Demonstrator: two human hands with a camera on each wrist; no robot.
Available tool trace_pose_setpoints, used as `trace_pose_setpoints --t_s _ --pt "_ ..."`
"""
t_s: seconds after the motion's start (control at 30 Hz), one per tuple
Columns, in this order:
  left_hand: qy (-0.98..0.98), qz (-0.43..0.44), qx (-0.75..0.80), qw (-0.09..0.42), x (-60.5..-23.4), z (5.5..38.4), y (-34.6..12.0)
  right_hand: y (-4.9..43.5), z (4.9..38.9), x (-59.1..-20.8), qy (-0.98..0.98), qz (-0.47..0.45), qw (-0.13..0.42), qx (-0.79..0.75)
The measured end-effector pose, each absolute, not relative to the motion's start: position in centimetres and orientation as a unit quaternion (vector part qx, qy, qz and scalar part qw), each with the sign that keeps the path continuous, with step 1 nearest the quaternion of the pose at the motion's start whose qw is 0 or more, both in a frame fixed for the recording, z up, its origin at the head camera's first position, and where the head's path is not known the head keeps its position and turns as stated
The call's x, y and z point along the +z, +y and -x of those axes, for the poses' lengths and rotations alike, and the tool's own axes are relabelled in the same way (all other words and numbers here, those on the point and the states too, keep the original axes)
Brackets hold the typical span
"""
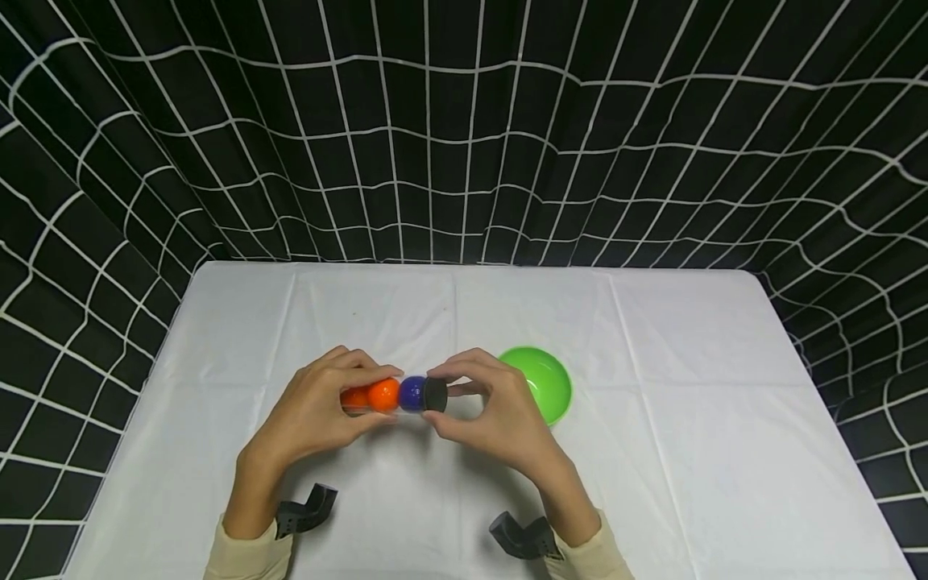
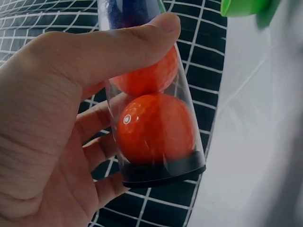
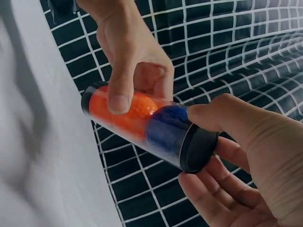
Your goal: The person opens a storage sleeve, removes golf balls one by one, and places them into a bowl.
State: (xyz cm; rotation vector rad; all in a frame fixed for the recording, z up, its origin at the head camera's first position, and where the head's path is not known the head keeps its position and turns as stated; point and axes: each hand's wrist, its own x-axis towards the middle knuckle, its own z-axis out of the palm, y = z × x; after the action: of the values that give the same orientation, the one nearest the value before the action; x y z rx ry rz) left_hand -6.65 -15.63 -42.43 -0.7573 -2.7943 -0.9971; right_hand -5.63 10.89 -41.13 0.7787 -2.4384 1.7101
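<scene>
A clear tube (image 3: 163, 150) with black end caps holds two orange golf balls (image 2: 156, 127) and one dark blue ball (image 1: 412, 394). My left hand (image 1: 319, 403) grips the tube around the orange balls, thumb on one side and fingers on the other. At the tube's other end, beside the blue ball, my right hand (image 1: 500, 411) pinches the black cap (image 1: 435, 395) between thumb and fingers. In the right wrist view the cap sits on the tube's end. The opposite black cap (image 2: 163, 170) closes the end by my left palm.
A green bowl (image 1: 551, 387) stands on the white-covered table (image 1: 689, 403), just behind and right of my right hand, which partly hides it. Black cloth with a white grid (image 1: 464, 161) rises behind the table and at both sides. Each wrist wears a dark mount (image 1: 308, 509).
</scene>
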Motion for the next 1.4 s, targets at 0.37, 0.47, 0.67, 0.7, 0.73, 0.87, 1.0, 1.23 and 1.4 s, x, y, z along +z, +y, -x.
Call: trace_pose_setpoints --t_s 0.37,0.47,0.67,0.7,0.73,0.87,1.0,1.23,1.4 --pt "-0.912 0.261 -0.314 0.036 -41.9 6.4 -15.6 11.5 5.6 -41.0 -0.795 -0.276 0.007 0.541" --pt "-0.911 0.269 -0.309 0.037 -41.7 6.5 -15.6 11.6 5.5 -40.9 -0.792 -0.286 0.001 0.539" --pt "-0.915 0.269 -0.300 0.022 -41.5 6.2 -15.7 11.7 5.2 -41.0 -0.795 -0.289 0.002 0.533" --pt "-0.918 0.265 -0.295 0.019 -41.4 6.0 -15.8 11.7 5.2 -41.0 -0.796 -0.291 0.001 0.531" --pt "-0.920 0.261 -0.293 0.019 -41.3 5.8 -15.9 11.7 5.1 -40.9 -0.795 -0.291 -0.002 0.533" --pt "-0.923 0.253 -0.289 0.026 -41.1 5.4 -15.9 11.6 5.3 -40.9 -0.789 -0.293 -0.002 0.540" --pt "-0.917 0.256 -0.303 0.036 -41.3 5.8 -15.5 11.8 5.4 -41.0 -0.785 -0.293 0.015 0.545" --pt "-0.914 0.237 -0.326 0.040 -41.6 6.2 -15.8 12.5 5.9 -40.9 -0.768 -0.259 0.040 0.584" --pt "-0.912 0.226 -0.339 0.039 -41.5 6.4 -15.9 12.9 6.3 -41.2 -0.776 -0.240 0.058 0.580"
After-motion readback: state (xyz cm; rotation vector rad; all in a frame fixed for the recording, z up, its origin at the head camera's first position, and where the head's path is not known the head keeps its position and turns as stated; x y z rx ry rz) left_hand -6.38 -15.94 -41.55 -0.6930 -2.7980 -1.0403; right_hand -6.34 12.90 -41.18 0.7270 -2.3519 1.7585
